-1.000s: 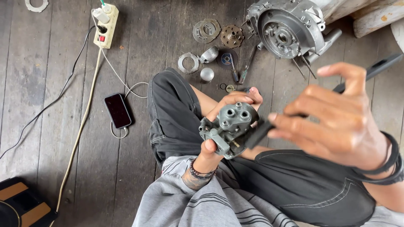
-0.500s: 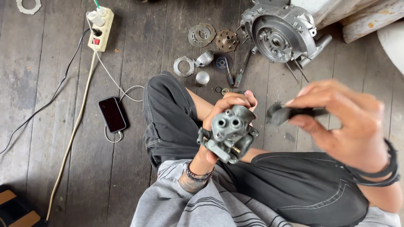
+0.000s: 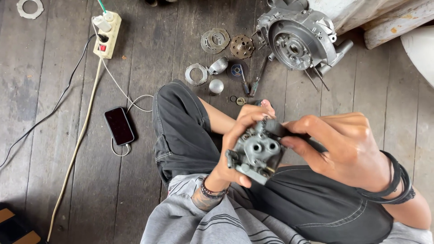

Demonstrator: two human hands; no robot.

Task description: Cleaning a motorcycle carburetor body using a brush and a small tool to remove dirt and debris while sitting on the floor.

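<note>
My left hand (image 3: pixel 238 135) grips a small grey metal carburettor body (image 3: pixel 256 153) with two round bores facing up, held over my lap. My right hand (image 3: pixel 343 147) is closed on a dark tool handle (image 3: pixel 282 130) whose tip meets the top of the carburettor body. Most of the tool is hidden under my fingers. Both hands hover above my black shorts and grey striped shirt.
On the wooden floor lie a silver engine case (image 3: pixel 298 38), round plates and gears (image 3: pixel 216 39), a ring (image 3: pixel 195 74), screwdrivers (image 3: pixel 255 79), a small dome (image 3: pixel 216 86), a phone (image 3: pixel 119 125) on a charging cable and a power strip (image 3: pixel 106 34).
My right hand has swung in from the right and brought the dark tool down onto the carburettor body. The view has shifted slightly; my left hand keeps its hold.
</note>
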